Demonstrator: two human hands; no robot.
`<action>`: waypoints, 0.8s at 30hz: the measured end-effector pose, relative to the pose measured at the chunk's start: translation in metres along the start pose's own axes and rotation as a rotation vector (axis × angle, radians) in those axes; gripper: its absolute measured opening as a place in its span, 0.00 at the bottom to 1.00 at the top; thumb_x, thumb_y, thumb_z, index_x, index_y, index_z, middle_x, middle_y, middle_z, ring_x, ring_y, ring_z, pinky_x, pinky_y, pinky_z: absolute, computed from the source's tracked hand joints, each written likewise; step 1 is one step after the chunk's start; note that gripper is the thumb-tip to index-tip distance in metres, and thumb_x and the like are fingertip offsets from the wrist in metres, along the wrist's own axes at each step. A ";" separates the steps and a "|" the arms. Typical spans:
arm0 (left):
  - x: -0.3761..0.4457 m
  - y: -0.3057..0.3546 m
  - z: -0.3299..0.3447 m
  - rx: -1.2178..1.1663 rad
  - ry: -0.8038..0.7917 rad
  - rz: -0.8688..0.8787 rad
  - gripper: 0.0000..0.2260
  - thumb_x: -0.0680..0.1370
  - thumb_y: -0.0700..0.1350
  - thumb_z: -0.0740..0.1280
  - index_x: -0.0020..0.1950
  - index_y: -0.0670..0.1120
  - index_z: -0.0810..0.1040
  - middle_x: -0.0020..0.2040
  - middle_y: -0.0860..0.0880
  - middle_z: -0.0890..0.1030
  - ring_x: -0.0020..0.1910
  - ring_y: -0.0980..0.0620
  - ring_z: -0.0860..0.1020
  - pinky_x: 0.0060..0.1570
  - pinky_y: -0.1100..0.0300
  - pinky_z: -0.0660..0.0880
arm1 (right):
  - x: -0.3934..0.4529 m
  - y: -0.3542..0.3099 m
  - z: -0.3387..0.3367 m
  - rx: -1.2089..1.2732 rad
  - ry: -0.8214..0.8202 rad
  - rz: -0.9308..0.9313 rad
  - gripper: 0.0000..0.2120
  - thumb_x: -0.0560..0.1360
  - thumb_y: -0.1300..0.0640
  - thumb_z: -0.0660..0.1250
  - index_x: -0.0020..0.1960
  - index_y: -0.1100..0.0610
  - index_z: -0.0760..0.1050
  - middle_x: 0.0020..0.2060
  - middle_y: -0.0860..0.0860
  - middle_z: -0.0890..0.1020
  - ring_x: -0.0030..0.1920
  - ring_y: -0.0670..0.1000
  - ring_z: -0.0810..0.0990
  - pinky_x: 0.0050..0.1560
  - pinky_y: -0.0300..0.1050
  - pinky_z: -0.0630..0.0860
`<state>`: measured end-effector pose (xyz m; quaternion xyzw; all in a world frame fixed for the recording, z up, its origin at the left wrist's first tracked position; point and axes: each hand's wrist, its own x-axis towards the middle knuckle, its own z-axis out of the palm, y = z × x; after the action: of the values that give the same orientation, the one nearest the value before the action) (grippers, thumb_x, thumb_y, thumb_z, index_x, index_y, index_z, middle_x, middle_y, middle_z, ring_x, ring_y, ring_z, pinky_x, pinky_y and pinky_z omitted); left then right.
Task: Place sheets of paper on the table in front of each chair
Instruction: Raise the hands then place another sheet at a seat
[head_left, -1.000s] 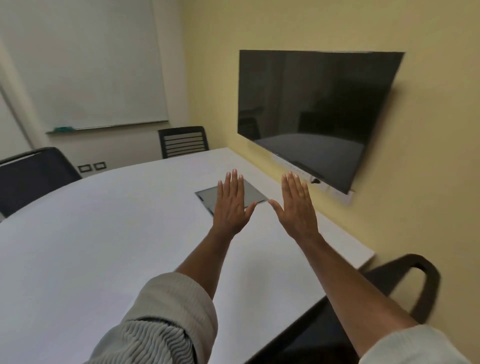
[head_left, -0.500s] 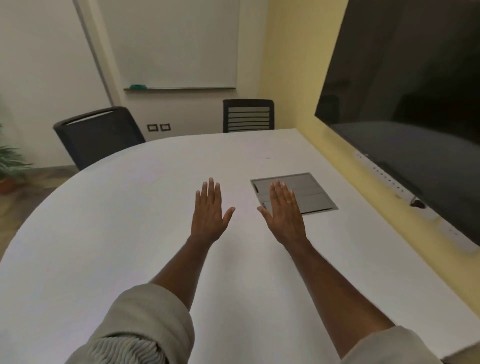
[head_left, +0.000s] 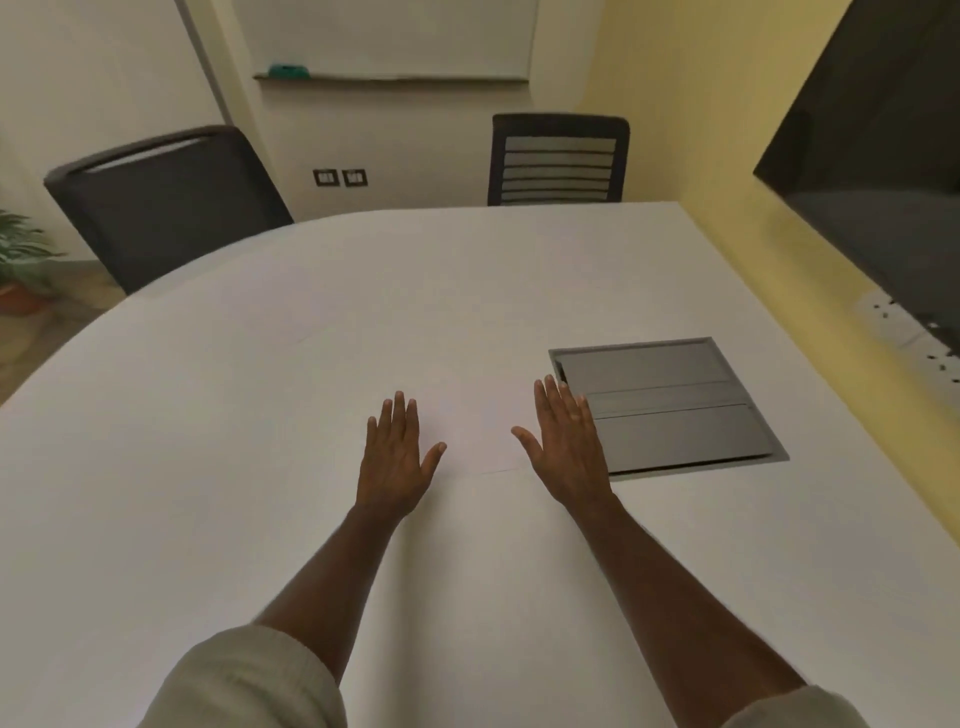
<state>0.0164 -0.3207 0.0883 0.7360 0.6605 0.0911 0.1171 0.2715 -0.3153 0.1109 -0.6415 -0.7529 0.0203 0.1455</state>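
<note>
Both hands are extended flat over the white table (head_left: 208, 467), palms down, fingers straight and together, thumbs spread inward. The left hand (head_left: 393, 462) and the right hand (head_left: 569, 452) grasp nothing. Between them lies what appears to be a white sheet of paper (head_left: 475, 441), nearly the same tone as the tabletop; only a faint near edge running from thumb to thumb marks it. Whether the palms press on it or hover just above cannot be determined. The sheet lies flat, just left of the grey cable hatch (head_left: 670, 405) set into the table. Its far and side edges are not distinguishable, so its long axis cannot be read; the visible near edge runs roughly left to right, tilted slightly up toward the right. Judged from this layout, the step in hand is the start: locating or squaring the paper supply before distribution. No sheet is discernible before the black chair (head_left: 166, 202) or the slatted chair (head_left: 558, 161). The next move calls for pinching the sheet's edge, since flat paper offers no grip from above.
</note>
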 end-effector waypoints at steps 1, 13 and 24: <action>0.013 -0.006 0.014 0.002 -0.022 -0.016 0.36 0.82 0.63 0.47 0.82 0.41 0.45 0.83 0.42 0.43 0.82 0.43 0.44 0.80 0.44 0.45 | 0.010 0.007 0.016 0.007 -0.007 0.009 0.34 0.82 0.40 0.56 0.81 0.59 0.56 0.80 0.57 0.58 0.81 0.57 0.57 0.80 0.59 0.54; 0.102 -0.056 0.124 0.107 -0.033 -0.029 0.40 0.79 0.67 0.38 0.82 0.40 0.50 0.82 0.39 0.48 0.82 0.39 0.48 0.78 0.37 0.48 | 0.118 0.099 0.152 0.079 -0.058 0.129 0.29 0.80 0.42 0.63 0.77 0.54 0.67 0.81 0.55 0.57 0.80 0.53 0.58 0.80 0.56 0.49; 0.105 -0.062 0.141 0.160 0.045 -0.027 0.37 0.81 0.66 0.43 0.82 0.42 0.48 0.83 0.42 0.45 0.82 0.43 0.44 0.79 0.38 0.45 | 0.132 0.132 0.179 -0.045 -0.161 0.031 0.43 0.76 0.25 0.42 0.81 0.51 0.54 0.82 0.49 0.53 0.82 0.48 0.45 0.81 0.55 0.44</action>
<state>0.0097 -0.2174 -0.0670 0.7318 0.6781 0.0530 0.0439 0.3363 -0.1359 -0.0634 -0.6524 -0.7525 0.0571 0.0695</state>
